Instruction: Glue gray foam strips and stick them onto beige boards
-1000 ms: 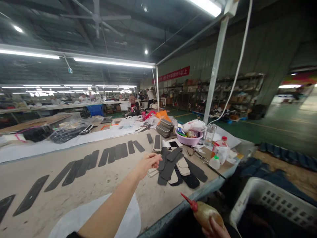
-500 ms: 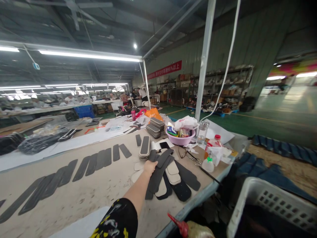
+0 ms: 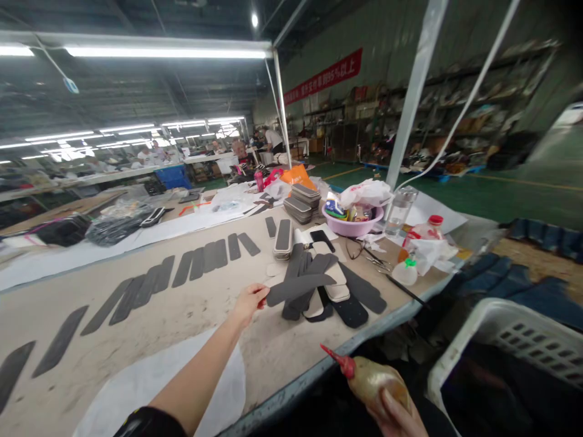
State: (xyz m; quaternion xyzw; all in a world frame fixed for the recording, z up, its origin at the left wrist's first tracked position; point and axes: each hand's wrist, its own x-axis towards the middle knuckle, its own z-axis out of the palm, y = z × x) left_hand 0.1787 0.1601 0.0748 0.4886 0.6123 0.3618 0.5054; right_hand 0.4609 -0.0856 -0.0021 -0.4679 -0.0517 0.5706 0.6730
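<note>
My left hand (image 3: 248, 301) pinches one end of a long dark grey strip (image 3: 298, 286) and holds it just above the worktable (image 3: 191, 315). The strip's far end hangs over a loose pile of dark strips and beige pads (image 3: 325, 291). My right hand (image 3: 395, 417) is at the bottom edge, below the table's front edge, and is wrapped round a yellowish glue bottle with a red nozzle (image 3: 364, 379) that points up and left.
A row of dark strips (image 3: 182, 270) lies across the table to the left. White paper (image 3: 159, 382) lies near me. A pink bowl (image 3: 351, 226), a glass jar (image 3: 399, 209), small bottles (image 3: 405, 272) and scissors crowd the right end. A white basket (image 3: 510, 364) stands at lower right. Other people work at far tables.
My left hand reached into the pile, took hold of one dark strip and drew it back to the left, lifted clear. The glue bottle in my right hand rose slightly.
</note>
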